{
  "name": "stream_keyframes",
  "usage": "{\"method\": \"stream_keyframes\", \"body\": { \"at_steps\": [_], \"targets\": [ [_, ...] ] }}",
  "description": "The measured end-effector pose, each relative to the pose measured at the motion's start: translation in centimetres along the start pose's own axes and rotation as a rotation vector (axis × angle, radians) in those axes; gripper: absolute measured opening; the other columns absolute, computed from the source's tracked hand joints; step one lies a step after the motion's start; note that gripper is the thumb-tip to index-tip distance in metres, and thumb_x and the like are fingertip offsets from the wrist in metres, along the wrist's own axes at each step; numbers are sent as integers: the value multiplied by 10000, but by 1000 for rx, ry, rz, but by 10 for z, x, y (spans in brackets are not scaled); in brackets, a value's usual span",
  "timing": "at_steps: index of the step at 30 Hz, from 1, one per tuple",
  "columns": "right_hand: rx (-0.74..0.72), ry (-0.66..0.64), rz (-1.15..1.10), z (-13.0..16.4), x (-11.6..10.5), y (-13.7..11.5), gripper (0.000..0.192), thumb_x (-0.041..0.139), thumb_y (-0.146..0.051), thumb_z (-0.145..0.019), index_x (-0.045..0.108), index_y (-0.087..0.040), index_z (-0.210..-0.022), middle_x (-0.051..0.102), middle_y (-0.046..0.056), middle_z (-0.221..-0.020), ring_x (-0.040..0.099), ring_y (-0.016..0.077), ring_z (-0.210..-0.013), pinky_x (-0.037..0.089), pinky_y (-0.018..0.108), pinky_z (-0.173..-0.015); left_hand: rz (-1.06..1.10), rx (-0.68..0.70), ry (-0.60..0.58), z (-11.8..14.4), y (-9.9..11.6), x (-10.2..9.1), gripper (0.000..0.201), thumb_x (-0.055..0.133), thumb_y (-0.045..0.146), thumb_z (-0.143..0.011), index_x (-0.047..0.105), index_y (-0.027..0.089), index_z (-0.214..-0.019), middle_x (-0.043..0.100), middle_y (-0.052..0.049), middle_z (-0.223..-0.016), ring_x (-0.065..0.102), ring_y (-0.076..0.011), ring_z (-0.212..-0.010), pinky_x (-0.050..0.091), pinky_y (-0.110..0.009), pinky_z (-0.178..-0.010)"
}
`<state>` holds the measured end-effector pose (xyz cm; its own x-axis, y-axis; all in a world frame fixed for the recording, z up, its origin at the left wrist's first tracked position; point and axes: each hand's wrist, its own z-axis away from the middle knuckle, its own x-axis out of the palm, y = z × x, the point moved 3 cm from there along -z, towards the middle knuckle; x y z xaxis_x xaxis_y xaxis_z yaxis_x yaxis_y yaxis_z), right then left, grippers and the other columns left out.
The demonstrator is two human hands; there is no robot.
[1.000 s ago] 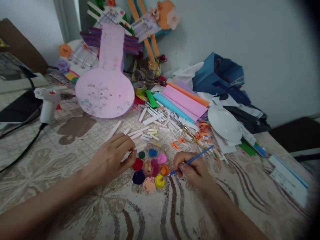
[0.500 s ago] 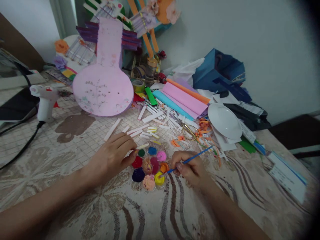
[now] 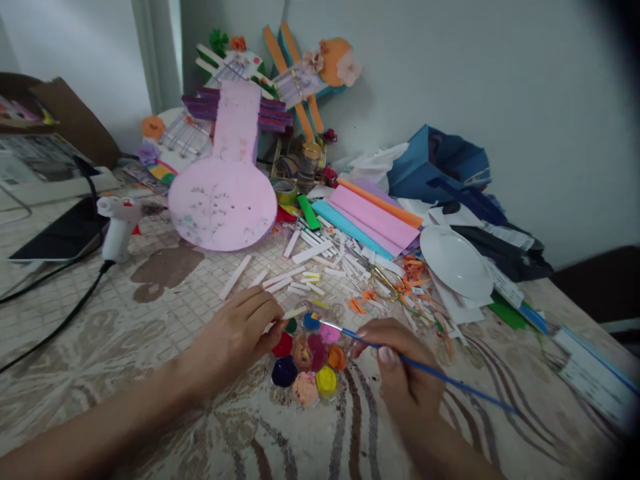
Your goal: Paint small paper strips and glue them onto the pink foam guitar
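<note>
Between the fingertips of my left hand (image 3: 245, 327) is a small pale yellow strip (image 3: 295, 312), its free end over the paint pots. My right hand (image 3: 407, 370) is closed round a thin blue paintbrush (image 3: 373, 342). The bristles, with yellow on them, point left and hover near the blue paint and the strip. Below lies a flower-shaped paint palette (image 3: 303, 352) with several round wells. Among them are yellow paint (image 3: 326, 381), red paint (image 3: 283, 345), dark blue paint (image 3: 284, 371) and orange paint (image 3: 337, 358).
White paper strips (image 3: 313, 252) and gold-handled scissors (image 3: 387, 283) lie beyond the palette. A white glue gun (image 3: 119, 227) stands at left near a pink guitar-shaped craft (image 3: 223, 203). At right are coloured sheets (image 3: 375, 217), a white bowl (image 3: 456, 261) and a blue bag (image 3: 440, 160).
My right hand has lifted the paintbrush from the yellow paint up towards the strip. The left hand keeps its hold on the strip. The camera view has shifted slightly.
</note>
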<state>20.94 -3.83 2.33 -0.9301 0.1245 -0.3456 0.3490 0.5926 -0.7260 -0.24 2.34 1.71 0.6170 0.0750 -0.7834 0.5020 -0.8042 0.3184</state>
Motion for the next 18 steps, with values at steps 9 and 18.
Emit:
{"method": "stream_keyframes", "body": {
  "at_steps": [9, 18],
  "targets": [
    [-178, -184, 238, -3, 17, -15, 330, 473, -65, -814, 553, -187, -1110, 664, 71, -945, 630, 157, -924, 542, 263, -774, -38, -10, 19, 1, 4, -3, 106, 513, 119, -855, 554, 142, -760, 575, -47, -708, 519, -168, -697, 456, -298, -640],
    [-197, -205, 261, -4, 21, -16, 297, 457, -74, -830, 556, -184, -1088, 661, 71, -923, 636, 141, -895, 550, 236, -756, -9, -21, 19, 0, 6, -3, 136, 495, 120, -865, 546, 153, -744, 567, -33, -696, 511, -157, -681, 448, -289, -631]
  ]
}}
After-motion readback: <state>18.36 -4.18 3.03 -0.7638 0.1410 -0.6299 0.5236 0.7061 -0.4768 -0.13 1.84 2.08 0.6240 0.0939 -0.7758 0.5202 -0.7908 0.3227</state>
